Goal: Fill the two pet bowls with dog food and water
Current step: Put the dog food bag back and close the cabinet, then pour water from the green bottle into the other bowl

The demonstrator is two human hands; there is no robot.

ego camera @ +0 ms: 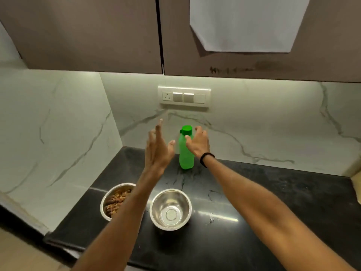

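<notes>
A green plastic bottle [186, 153] with a green cap stands upright at the back of the black counter [263, 202]. My right hand [198, 141] is at the bottle's right side with fingers loosely spread, the thumb at its shoulder; no grip is plain. Left of the bottle my left hand [158, 147] hangs in the air, fingers straight, holding nothing. Two steel bowls sit nearer the front. The left bowl [109, 196] holds brown dog food and my left forearm partly hides it. The right bowl [171, 209] looks empty.
A marble wall runs along the left and back of the counter. A switch panel [184, 96] with a socket is on the back wall above the bottle. Brown cabinets hang overhead, with a white paper sheet [248, 22] on the right door.
</notes>
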